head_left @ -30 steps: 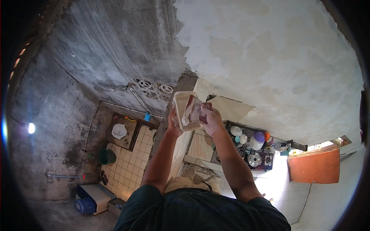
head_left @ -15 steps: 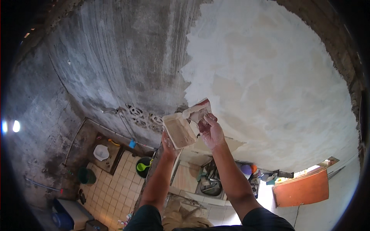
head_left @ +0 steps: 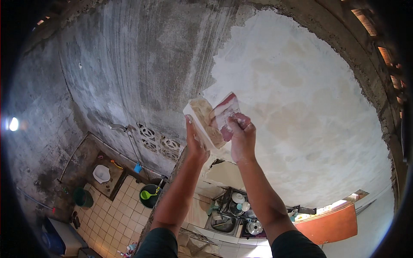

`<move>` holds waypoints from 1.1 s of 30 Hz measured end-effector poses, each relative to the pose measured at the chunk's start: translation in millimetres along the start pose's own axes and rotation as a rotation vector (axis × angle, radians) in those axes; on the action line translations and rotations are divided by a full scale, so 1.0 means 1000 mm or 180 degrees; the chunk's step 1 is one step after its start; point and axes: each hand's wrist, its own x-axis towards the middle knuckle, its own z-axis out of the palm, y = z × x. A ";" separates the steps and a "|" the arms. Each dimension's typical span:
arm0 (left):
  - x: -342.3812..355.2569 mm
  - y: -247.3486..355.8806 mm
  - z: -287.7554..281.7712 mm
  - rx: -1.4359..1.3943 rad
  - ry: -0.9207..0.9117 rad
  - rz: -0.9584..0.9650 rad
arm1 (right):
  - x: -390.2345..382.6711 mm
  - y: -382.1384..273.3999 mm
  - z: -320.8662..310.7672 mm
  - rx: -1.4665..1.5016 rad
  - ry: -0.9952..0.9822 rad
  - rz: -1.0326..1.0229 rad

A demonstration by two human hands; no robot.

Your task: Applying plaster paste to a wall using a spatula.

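Observation:
My left hand (head_left: 196, 144) is closed round a white rectangular plastic tub (head_left: 198, 124), which is tilted on its side with its mouth toward the right. Pale beige putty (head_left: 202, 106) coats its inside. In my closed right hand (head_left: 243, 139) is a red putty spreader (head_left: 226, 107), its flat blade smeared with white. The blade's left edge is at the tub's mouth; whether it touches the putty I cannot tell. Both hands are raised before a wall, with white putty (head_left: 297, 94) spread over its right part and bare grey cement (head_left: 167, 56) on the left.
Down at the left, a squat toilet (head_left: 102, 173), a dark green bucket (head_left: 83, 197) and a tub with a green dipper (head_left: 147, 195) stand around a tiled floor. Below my right arm are a sink (head_left: 221, 224) and a pot (head_left: 254, 227). An orange panel (head_left: 329, 223) is at the lower right.
The tub has tipped from facing me to lying on its side, toward the spreader. My right hand has turned, and the spreader's blade stands more upright. The whole view has shifted slightly.

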 end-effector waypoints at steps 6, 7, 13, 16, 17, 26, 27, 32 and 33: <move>-0.003 -0.004 0.003 0.0160 0.0195 -0.0191 | -0.003 0.004 0.001 0.0761 0.0289 0.0682; -0.005 -0.005 0.001 0.0159 0.0374 -0.0294 | 0.001 0.008 -0.004 0.1125 0.0426 0.0881; -0.007 -0.008 -0.022 -0.0163 0.0007 -0.0256 | 0.030 0.018 -0.023 0.2202 0.0267 0.1032; -0.005 -0.005 -0.027 -0.0351 -0.0117 -0.0406 | 0.050 0.000 -0.011 0.1921 0.0578 0.0531; -0.007 -0.001 -0.025 -0.0261 -0.0213 -0.0379 | 0.059 -0.008 -0.006 0.1924 0.0555 0.0497; 0.009 0.018 -0.017 -0.0010 -0.0868 0.0154 | 0.170 -0.102 0.025 -0.2838 -0.0337 -0.3853; 0.011 0.023 -0.018 0.0102 -0.1127 0.0333 | 0.182 -0.109 0.028 -0.3714 -0.0718 -0.4525; 0.016 0.042 -0.011 -0.0367 -0.0878 -0.0067 | 0.238 -0.119 0.033 -0.5257 -0.1044 -0.5574; 0.014 0.046 -0.011 -0.0259 -0.0749 0.0016 | 0.245 -0.122 0.036 -0.5665 -0.0943 -0.5558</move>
